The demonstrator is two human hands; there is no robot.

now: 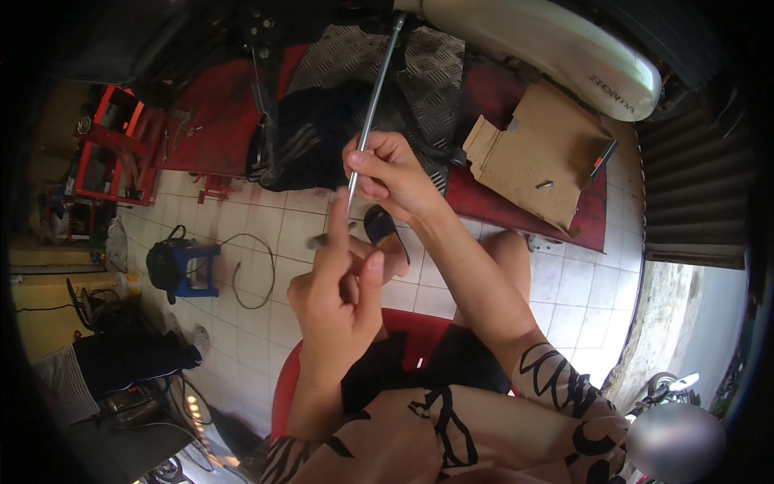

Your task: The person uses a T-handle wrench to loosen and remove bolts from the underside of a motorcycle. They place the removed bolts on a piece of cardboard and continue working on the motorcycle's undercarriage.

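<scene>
My right hand (391, 173) is closed round the upper shaft of a long silver T-handle socket wrench (373, 109). The wrench slants upward, its far end at the underside of a motorbike, where the contact is dark and hard to make out. Below, my left hand (334, 302) is curled at the handle end, index finger stretched along the shaft and thumb raised. A short dark bar end (318, 241) sticks out beside that hand; the rest of the handle is hidden by the fingers. A pale silver exhaust cover (556, 52) runs across the top right.
A flattened cardboard box (528, 153) with a small metal part (545, 185) lies on the red platform (205, 113). Dark cloth (314, 133) sits on it too. Left stand a red tool rack (105, 149), a blue stool (197, 270) and a cable (270, 282). Another person's leg (137, 359) is at lower left.
</scene>
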